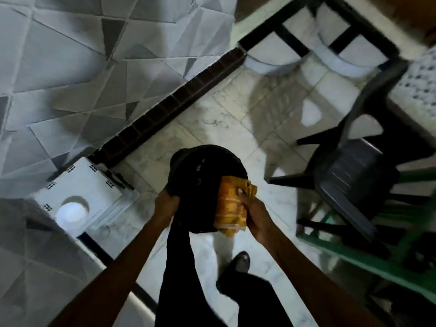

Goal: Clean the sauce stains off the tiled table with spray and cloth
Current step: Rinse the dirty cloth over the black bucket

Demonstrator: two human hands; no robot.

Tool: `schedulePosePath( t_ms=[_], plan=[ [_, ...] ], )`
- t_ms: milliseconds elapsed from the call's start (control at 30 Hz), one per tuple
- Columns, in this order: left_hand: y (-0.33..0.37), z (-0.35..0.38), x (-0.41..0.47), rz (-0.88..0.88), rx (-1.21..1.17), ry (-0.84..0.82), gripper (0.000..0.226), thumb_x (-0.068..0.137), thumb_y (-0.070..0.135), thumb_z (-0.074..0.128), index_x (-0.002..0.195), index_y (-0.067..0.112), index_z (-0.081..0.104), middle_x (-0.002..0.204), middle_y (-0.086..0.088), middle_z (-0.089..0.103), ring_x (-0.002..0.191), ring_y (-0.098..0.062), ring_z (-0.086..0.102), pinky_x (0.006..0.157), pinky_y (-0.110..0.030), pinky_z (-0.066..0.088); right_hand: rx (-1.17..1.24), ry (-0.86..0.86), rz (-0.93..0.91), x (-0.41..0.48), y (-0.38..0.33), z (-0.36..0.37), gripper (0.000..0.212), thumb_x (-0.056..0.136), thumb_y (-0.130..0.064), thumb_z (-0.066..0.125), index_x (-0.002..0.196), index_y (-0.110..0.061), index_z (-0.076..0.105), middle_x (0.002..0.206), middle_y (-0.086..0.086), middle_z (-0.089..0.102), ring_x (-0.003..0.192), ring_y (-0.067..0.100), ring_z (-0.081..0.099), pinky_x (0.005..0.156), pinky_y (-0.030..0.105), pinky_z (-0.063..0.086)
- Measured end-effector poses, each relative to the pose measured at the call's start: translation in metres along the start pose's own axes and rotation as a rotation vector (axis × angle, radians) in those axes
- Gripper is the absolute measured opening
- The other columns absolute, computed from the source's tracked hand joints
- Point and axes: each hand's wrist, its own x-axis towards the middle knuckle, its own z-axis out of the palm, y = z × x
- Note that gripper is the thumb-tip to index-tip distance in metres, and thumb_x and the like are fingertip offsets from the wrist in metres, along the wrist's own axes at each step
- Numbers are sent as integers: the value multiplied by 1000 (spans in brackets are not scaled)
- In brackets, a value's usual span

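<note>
Stained cloth [232,205], clutched in our right hand [254,215]; black bag [203,171], rim gripped by our left hand [168,205]; tiled table [70,79] looks stain-free; we judge wiping done, disposal remaining.

Floor [212,128] fills the centre. Tiled surface [70,67] takes the whole left side, and an edge strip [169,107] runs where it meets the floor. Block with a round hole [87,185] sits on the floor at lower left, against that surface. Round bag [200,175] hangs mid-frame above the floor. Left hand [166,204] grips the bag's left rim. Right hand [253,213] holds the cloth [232,206] against the bag's right side. Foot [240,260] is on the floor below the bag. Chair [354,175] stands right of the bag, apart from it. Bench frame [354,258] is just below and behind the chair. Barred frame [290,36] is at top right, beyond the chair.
</note>
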Motion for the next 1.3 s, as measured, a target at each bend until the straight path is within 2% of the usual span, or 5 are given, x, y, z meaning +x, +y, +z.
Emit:
schedulePosePath(
  t_ms=[233, 467, 800, 1133, 1300],
  plan=[
    [-33, 70, -197, 9, -45, -139, 15, 89, 16, 60, 84, 30, 58, 91, -19, 65, 83, -33, 63, 81, -54, 56, 152, 108, -87, -191, 42, -112, 60, 80, -39, 81, 127, -6, 65, 118, 15, 74, 107, 35, 72, 81, 43, 60],
    [-45, 142, -296, 174, 143, -261, 39, 74, 26, 59, 112, 25, 60, 107, -12, 67, 97, -33, 65, 84, -51, 58, 418, 206, -182, -299, 89, -187, 53, 85, -30, 78, 128, -3, 63, 119, 19, 73, 110, 36, 71, 89, 47, 59],
    [-40, 249, -333, 260, 418, -379, 31, 77, 8, 55, 104, 21, 63, 100, -11, 70, 94, -30, 66, 84, -47, 59, 762, 429, -278, -364, 140, -272, 47, 85, -27, 76, 124, -2, 64, 116, 21, 73, 108, 39, 71, 87, 51, 59],
    [-61, 367, -386, 187, 523, -355, 21, 88, 19, 58, 109, 18, 61, 101, -13, 67, 83, -26, 62, 61, -30, 54, 685, 417, -289, -382, 137, -436, 36, 86, -23, 76, 115, -2, 68, 111, 21, 75, 101, 37, 72, 88, 49, 59],
    [-126, 431, -363, 96, 524, -282, 44, 79, 30, 64, 120, 15, 63, 112, -18, 68, 99, -38, 67, 85, -52, 58, 553, 319, -232, -387, 123, -529, 31, 91, -20, 72, 115, -2, 68, 116, 22, 72, 103, 36, 70, 91, 49, 58]
  ],
)
